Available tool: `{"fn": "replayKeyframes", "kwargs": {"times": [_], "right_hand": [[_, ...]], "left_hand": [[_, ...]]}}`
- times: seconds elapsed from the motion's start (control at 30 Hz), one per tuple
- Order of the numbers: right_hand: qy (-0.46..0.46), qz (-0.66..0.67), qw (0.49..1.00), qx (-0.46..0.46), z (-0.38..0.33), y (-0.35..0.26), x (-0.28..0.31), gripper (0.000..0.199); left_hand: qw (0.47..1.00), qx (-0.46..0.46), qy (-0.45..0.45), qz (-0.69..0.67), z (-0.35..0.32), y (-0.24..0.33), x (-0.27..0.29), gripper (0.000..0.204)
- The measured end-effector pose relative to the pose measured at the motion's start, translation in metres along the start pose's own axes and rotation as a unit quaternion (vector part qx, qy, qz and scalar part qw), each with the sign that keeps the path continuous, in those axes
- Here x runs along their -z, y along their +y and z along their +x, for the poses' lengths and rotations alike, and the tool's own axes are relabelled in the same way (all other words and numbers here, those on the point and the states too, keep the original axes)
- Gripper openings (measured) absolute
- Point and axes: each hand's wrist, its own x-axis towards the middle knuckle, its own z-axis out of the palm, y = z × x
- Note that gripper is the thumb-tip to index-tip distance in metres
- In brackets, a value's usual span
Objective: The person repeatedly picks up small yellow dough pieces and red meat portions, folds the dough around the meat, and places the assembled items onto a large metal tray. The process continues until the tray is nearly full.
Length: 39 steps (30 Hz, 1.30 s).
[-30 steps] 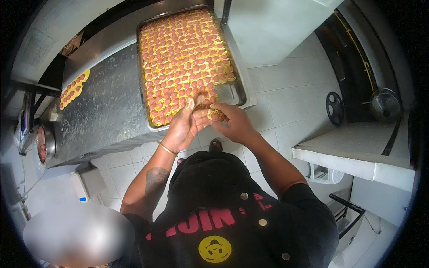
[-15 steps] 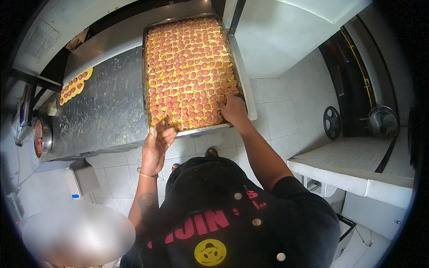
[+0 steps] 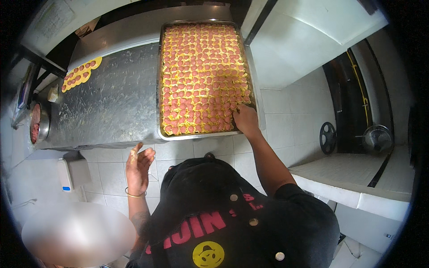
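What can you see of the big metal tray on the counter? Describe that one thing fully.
The tray is a long, shallow rectangle of shiny metal with a raised rim, lying flat on the steel counter. Tight rows of small yellow pieces topped with pink fill it. The right hand rests on its near right corner; the left hand is off it.

Our right hand (image 3: 245,119) reached forward, fingers curled down; our left hand (image 3: 138,166) hung back, open and empty.
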Motion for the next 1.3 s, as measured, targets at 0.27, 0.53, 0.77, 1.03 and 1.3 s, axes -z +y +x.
{"fn": "replayKeyframes", "kwargs": {"times": [0.27,0.53,0.77,1.03,1.3], "right_hand": [[-0.03,-0.081,0.995,-0.046,-0.011,-0.03,0.037,0.032],[-0.074,0.069,0.954,0.283,0.082,-0.361,-0.11,0.027],[-0.046,-0.166,0.869,0.464,0.242,-0.607,-0.279,0.029],[0.009,-0.269,0.792,0.548,0.248,-0.648,-0.324,0.024],[-0.043,-0.086,0.838,0.537,0.057,-0.557,-0.249,0.021]], "left_hand": [[0.996,-0.024,0.071,-0.055,0.021,0.051,0.098,0.056],[0.965,-0.079,0.071,-0.24,0.17,0.107,0.221,0.036],[0.964,-0.109,-0.013,-0.242,0.248,0.097,0.279,0.033],[0.965,-0.256,0.026,-0.044,0.283,0.09,0.298,0.034],[0.979,-0.199,-0.019,-0.028,0.267,0.111,0.269,0.03]]}}
